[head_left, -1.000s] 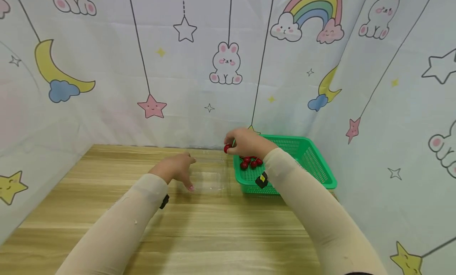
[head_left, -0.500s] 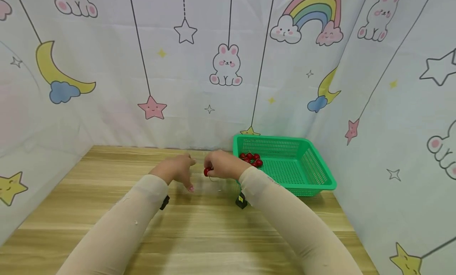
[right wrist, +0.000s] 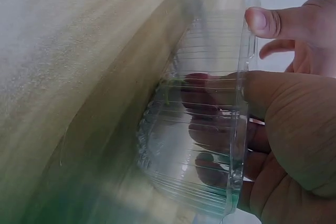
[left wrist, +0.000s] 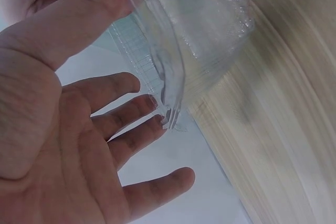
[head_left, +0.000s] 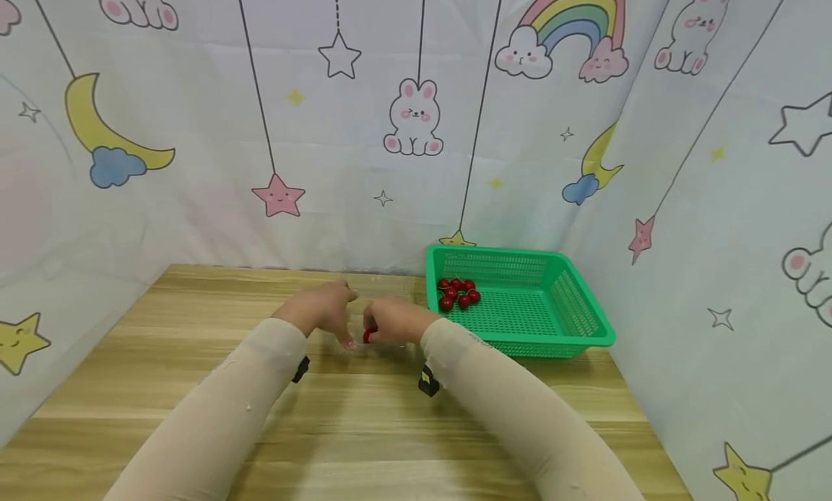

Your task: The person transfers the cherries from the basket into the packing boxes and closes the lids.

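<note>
Right hand [head_left: 396, 320] pinching one cherry [head_left: 369, 336] inside one clear box [right wrist: 170, 145]; left hand [head_left: 325, 310], fingers extended, touching box; one basket [head_left: 523, 312] holding seven cherries [head_left: 451, 293].

Passage over near tabletop [head_left: 364, 429]; green basket [head_left: 552, 349] blocks right.

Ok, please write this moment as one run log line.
left hand: touches clear container | right hand: holds red cherry inside container | green basket: more cherries at its left end
</note>
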Available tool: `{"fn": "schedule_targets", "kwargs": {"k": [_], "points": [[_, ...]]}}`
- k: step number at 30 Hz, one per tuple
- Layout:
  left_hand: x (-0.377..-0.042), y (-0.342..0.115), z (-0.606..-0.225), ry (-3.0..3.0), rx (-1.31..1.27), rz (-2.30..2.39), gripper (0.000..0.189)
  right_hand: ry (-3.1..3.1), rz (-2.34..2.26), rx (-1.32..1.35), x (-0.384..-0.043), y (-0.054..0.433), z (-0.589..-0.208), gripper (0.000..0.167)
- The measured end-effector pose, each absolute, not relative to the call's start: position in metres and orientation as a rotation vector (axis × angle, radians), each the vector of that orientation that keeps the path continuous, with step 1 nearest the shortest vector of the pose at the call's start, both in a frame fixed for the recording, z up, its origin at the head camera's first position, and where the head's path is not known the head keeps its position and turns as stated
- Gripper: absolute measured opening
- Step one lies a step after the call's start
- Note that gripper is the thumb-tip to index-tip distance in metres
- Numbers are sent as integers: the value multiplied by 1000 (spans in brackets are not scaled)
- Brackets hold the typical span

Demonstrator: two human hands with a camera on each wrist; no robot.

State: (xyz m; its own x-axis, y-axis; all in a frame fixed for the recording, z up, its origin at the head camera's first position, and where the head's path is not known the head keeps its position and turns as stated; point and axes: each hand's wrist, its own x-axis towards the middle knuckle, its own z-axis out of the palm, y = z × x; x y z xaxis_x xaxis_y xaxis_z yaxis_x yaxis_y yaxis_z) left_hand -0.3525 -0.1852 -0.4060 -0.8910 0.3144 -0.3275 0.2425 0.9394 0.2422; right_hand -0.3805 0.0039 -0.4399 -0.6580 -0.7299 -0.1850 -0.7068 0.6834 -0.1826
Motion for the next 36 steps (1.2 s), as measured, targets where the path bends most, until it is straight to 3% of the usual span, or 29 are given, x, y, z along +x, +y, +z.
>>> {"fn": "schedule_targets", "kwargs": {"k": [6,16,27,36], "points": [[-355,-184,-407,2730,411,256,115,2628,-160,-1139,-380,5,-438,12],[-354,-182,-405,2725,400,256,115,2596,-119,-1078,-380,10,-409,34],[-355,-181,-404,2721,372,261,115,2651,-246,-1018,-389,50,-363,33],[-358,-177,-407,2737,359,207,113,2735,-345,-834,-423,101,-334,34]]}}
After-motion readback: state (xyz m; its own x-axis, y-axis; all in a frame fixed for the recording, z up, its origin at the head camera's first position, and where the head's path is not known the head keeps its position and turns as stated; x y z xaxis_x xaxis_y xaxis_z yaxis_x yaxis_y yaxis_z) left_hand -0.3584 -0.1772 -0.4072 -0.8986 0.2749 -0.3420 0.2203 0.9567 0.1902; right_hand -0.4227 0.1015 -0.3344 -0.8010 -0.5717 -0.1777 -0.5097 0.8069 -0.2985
